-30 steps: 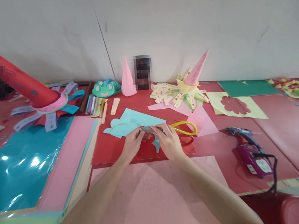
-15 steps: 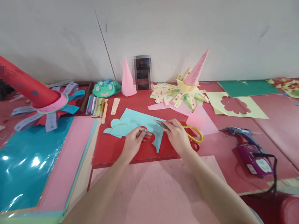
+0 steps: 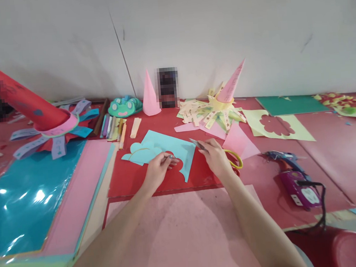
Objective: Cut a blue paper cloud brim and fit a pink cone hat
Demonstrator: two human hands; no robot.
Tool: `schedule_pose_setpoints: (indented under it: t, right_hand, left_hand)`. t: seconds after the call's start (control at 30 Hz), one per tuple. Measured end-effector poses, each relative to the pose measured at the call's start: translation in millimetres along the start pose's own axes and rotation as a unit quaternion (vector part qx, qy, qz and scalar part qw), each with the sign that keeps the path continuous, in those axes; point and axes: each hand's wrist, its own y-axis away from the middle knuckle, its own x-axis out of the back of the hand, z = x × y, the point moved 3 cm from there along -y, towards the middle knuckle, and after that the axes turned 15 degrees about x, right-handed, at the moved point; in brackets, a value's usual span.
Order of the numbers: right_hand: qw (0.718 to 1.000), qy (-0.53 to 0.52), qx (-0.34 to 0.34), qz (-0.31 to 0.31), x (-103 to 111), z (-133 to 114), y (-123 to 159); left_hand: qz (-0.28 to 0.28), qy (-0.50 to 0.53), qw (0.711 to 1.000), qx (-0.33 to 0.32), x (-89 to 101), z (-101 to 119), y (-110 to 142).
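Observation:
A light blue paper (image 3: 179, 143) lies on a red board (image 3: 123, 183), a curved notch cut into its lower edge. My left hand (image 3: 159, 168) is closed at that edge, beside the notch; the exact contact is partly hidden. Blue scalloped pieces (image 3: 141, 153) lie to the left of that hand. My right hand (image 3: 215, 153) is wrapped round the middle of a pair of scissors (image 3: 236, 157). Their grey tip points left over the right side of the paper, while the yellow and red handles show behind my hand.
A hot glue gun (image 3: 283, 158) and a purple box (image 3: 299, 189) with a cord lie at right. Behind stand a pink cone (image 3: 149, 96), a green frog craft (image 3: 125, 107) and markers (image 3: 111, 126). A glossy blue sheet (image 3: 32, 202) covers paper at left.
My right hand with the scissors has moved slightly right and up, taking the tip farther from my left hand. My left hand and the blue paper stay nearly still; the view has shifted a little.

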Motion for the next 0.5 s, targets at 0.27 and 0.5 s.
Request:
schedule_pose_setpoints:
  t: [0.27,0.5]
  right_hand:
    - [0.998,0.002,0.051,-0.024,5,-8,-5]
    - [0.997,0.043,0.070,0.003,9,-15,-6]
  left_hand:
    - [-0.002,0.002,1.000,-0.007,-1.9,0,0]
    - [0.001,-0.014,1.000,-0.009,-2.0,-1,0]
